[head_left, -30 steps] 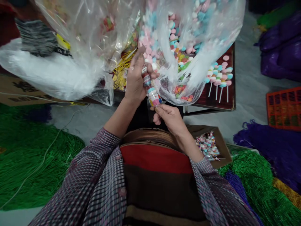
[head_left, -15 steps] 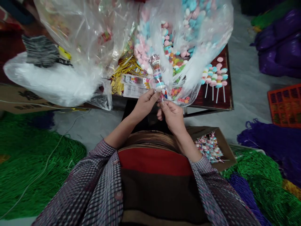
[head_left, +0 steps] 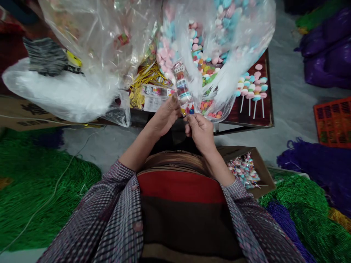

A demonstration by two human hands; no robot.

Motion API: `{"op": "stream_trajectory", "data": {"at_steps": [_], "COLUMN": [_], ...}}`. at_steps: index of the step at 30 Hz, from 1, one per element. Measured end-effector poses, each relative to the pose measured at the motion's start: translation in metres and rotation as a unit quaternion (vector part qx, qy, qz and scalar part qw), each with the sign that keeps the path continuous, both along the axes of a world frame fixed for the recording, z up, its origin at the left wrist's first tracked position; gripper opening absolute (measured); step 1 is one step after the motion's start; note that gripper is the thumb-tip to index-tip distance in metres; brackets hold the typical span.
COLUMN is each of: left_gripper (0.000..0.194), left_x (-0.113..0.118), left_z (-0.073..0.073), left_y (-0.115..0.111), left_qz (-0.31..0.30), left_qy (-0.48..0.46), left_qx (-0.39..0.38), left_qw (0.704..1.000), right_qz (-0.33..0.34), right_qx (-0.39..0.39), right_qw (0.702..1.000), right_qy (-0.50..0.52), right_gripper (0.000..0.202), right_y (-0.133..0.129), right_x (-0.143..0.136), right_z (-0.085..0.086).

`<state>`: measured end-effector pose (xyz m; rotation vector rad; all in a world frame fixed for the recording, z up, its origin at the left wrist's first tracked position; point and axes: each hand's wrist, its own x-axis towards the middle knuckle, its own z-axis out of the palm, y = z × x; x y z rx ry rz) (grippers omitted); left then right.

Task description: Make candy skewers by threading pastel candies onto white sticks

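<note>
Over the near edge of the dark worktop (head_left: 234, 118), you hold a wrapped candy stick (head_left: 182, 87), its clear, printed sleeve stacked with coloured sweets. Your right hand (head_left: 202, 131) has the lower end: that grip is pinched closed, thumb against fingers, just where the sleeve narrows. From there the stick's long axis runs up and away from your body, its far end leaning slightly to your left, toward a clear bag of marshmallows (head_left: 166, 54). The whole filled length lies beyond the right-hand grip, none of it behind.

Your left hand (head_left: 168, 115) stands on the left flank of the lower half, thumb uppermost and pointing away from you. It is the nearer of the two to the middle of the stick; the right is nearer the tail. Whether the left grip is closed on the sleeve or merely alongside cannot be told, since its fingertips are partly hidden.

Left of the stick, flat printed sleeves (head_left: 155, 91) lie beside gold ties (head_left: 137, 93). Four unwrapped candy sticks (head_left: 253, 87) lie well to your right, and a cardboard box (head_left: 264, 170) of wrapped sweets (head_left: 244, 170) sits below, beyond your right forearm.
</note>
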<state>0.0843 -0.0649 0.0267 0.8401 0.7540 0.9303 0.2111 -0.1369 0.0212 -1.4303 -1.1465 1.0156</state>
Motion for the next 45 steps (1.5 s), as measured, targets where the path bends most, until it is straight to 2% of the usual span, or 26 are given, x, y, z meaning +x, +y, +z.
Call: {"op": "stream_trajectory", "data": {"at_steps": [4,8,12,15,19,21,24,27,30,33,35,36,39,41,43,45], "left_gripper": [0.032,0.033,0.035,0.041,0.041,0.044,0.047,0.043,0.041,0.041,0.042,0.044,0.050,0.053,0.050,0.040], "left_x": [0.006,0.008,0.008,0.009,0.010,0.010,0.008,0.001,-0.008,-0.013,-0.012,-0.011,-0.004,-0.001,0.001,0.001], "left_z": [0.012,0.012,0.011,0.006,-0.010,-0.016,-0.014,-0.004,0.005,0.008,0.009,0.008,0.006,0.005,0.003,0.002], "left_y": [0.002,-0.003,-0.008,-0.009,-0.008,-0.006,-0.004,-0.003,-0.001,-0.004,-0.010,-0.014,-0.026,-0.030,-0.028,-0.023], "left_qz": [-0.016,-0.079,-0.095,-0.109,-0.126,-0.131,-0.130,-0.107,-0.117,-0.164,-0.222,-0.259,-0.365,-0.389,-0.348,-0.239], "left_qy": [-0.003,-0.005,-0.018,-0.020,-0.035,-0.054,-0.083,-0.103,-0.106,-0.131,-0.152,-0.161,-0.189,-0.194,-0.157,-0.051], "left_qx": [-0.031,-0.056,-0.078,-0.092,-0.091,-0.082,-0.053,-0.017,-0.003,-0.017,-0.049,-0.072,-0.130,-0.138,-0.111,-0.045], "left_qw": [0.999,0.995,0.992,0.990,0.987,0.986,0.987,0.989,0.987,0.978,0.962,0.950,0.902,0.890,0.918,0.969], "right_qz": [0.014,0.017,0.006,0.005,0.008,0.019,0.075,0.098,0.094,0.016,-0.010,0.008,0.126,0.167,0.141,0.059], "right_qx": [-0.006,0.001,-0.015,-0.030,-0.048,-0.053,-0.057,-0.013,0.041,0.068,0.082,0.084,0.055,0.031,0.028,0.057], "right_qw": [1.000,0.999,0.998,0.996,0.991,0.990,0.992,0.995,0.995,0.992,0.989,0.989,0.985,0.976,0.976,0.984], "right_qy": [0.010,0.029,0.065,0.084,0.126,0.133,0.081,-0.008,0.011,0.107,0.126,0.119,0.107,0.134,0.161,0.156], "right_gripper": [0.052,0.053,0.053,0.056,0.055,0.053,0.052,0.042,0.040,0.040,0.038,0.041,0.066,0.070,0.058,0.044], "right_y": [0.000,-0.002,-0.003,-0.002,0.000,0.002,0.006,0.009,0.015,0.026,0.033,0.036,0.039,0.039,0.041,0.045], "right_x": [-0.004,-0.008,-0.013,-0.015,-0.014,-0.008,0.010,0.030,0.041,0.040,0.036,0.034,0.026,0.020,0.014,0.008], "right_z": [-0.002,-0.004,-0.008,-0.014,-0.027,-0.027,-0.014,0.007,0.017,0.012,0.008,0.007,0.010,0.013,0.013,0.007]}}
